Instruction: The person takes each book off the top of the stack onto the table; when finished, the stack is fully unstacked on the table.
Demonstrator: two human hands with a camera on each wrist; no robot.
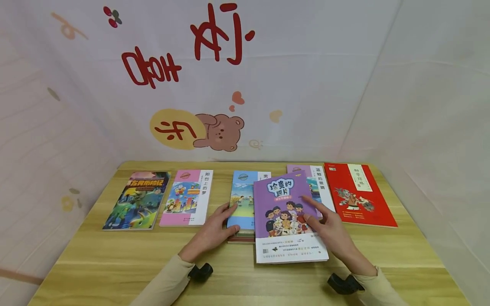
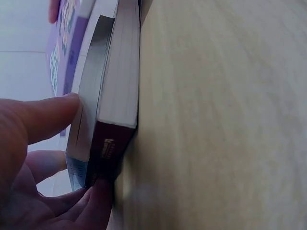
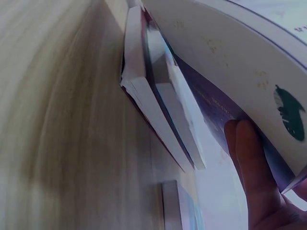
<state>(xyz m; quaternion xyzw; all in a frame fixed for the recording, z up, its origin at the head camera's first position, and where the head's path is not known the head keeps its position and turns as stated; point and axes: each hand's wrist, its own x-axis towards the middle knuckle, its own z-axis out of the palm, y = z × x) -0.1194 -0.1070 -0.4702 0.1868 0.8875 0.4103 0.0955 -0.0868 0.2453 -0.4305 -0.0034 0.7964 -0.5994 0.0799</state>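
Note:
My right hand [image 1: 328,226] pinches the right side of a purple book [image 1: 281,195] with cartoon children on its cover; in the right wrist view its fingers [image 3: 252,163] lie beneath the lifted book. The purple book is tilted and overlaps a blue-green book [image 1: 241,199]. My left hand [image 1: 216,227] grips that blue-green book at its left side, thumb near the front corner and fingers along the spine. Under it lies a thicker, dark-red book [image 2: 112,143], mostly hidden, flat on the table. The left wrist view shows the thumb [image 2: 53,115] against the upper book's edge.
On the wooden table [image 1: 229,280], a dinosaur-cover book [image 1: 138,202] and a pink book [image 1: 186,197] lie left. A lilac-and-white book [image 1: 323,191], partly covered, and a red book [image 1: 360,195] lie right. White printed cloth [image 1: 306,76] hangs behind.

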